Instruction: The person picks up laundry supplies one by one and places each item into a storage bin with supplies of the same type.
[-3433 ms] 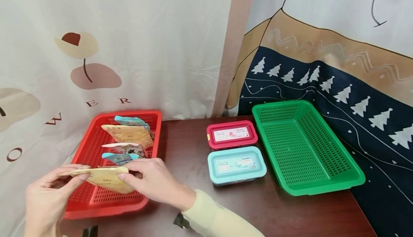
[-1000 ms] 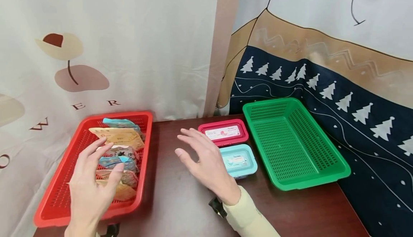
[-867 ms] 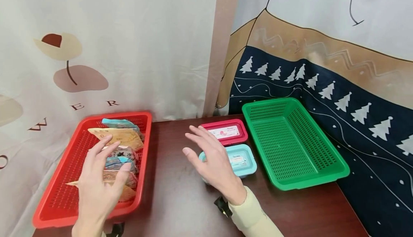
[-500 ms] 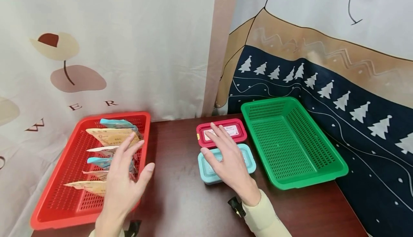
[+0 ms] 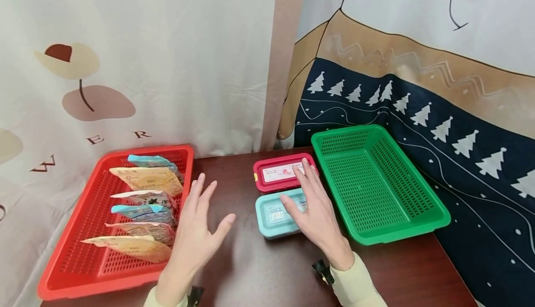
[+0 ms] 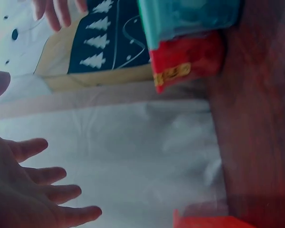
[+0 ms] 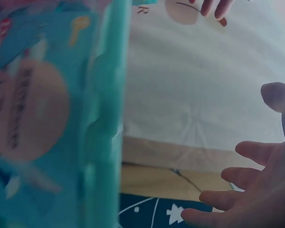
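My left hand (image 5: 195, 235), fingers spread and holding nothing, hovers by the right side of the red basket (image 5: 62, 270). In that basket several flat pouches stand in a row, among them a yellow pouch (image 5: 129, 247) at the front and a blue pouch (image 5: 144, 213) in the middle. My right hand (image 5: 315, 207) is also spread and holds nothing. It overlaps the right part of the light-blue lidded box (image 5: 269, 212) in the head view. Behind that box lies a dark pink lidded box (image 5: 271, 173), partly covered by the fingertips. Both boxes carry white labels.
A green basket (image 5: 376, 195) with nothing in it stands right of the boxes. The dark wooden table (image 5: 238, 265) reaches back to a pale curtain (image 5: 200, 65) and a printed navy-and-tan cloth (image 5: 355, 102).
The yellow pouch, earlier held in both hands, now stands in the red basket. Over the last second both hands have moved right, and the right hand has passed over the boxes.
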{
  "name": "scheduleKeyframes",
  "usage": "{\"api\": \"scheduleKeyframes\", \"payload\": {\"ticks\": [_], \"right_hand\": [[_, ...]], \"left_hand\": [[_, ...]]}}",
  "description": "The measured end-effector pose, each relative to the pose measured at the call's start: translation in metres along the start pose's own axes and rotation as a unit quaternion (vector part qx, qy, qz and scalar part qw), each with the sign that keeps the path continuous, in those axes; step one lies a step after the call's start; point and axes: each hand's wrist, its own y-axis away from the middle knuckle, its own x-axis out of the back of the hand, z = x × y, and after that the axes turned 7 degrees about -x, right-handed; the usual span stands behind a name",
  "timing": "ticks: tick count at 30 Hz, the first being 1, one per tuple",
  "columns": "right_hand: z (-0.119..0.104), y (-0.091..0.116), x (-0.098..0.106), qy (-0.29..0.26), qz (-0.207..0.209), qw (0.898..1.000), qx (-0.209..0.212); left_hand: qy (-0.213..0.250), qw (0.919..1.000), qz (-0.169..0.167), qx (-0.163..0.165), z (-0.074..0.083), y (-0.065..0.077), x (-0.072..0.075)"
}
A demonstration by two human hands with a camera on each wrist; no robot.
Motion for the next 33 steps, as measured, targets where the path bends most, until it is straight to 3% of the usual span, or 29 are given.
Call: {"api": "scheduleKeyframes", "payload": {"ticks": [13,22,33], "right_hand": [[0.037,0.01,-0.004,0.078,-0.017,0.997,0.022],[0.049,0.015,-0.015,0.109,-0.028,0.993,0.022],[0.058,0.019,-0.023,0.128,-0.035,0.991,0.003]], "left_hand": [[-0.017,0.9924,-0.118,0.03,0.022,0.005,-0.045],[-0.008,0.991,-0.127,0.042,0.024,0.005,-0.071],[-0.012,0.9848,-0.157,0.073,0.017,0.003,-0.091]]}}
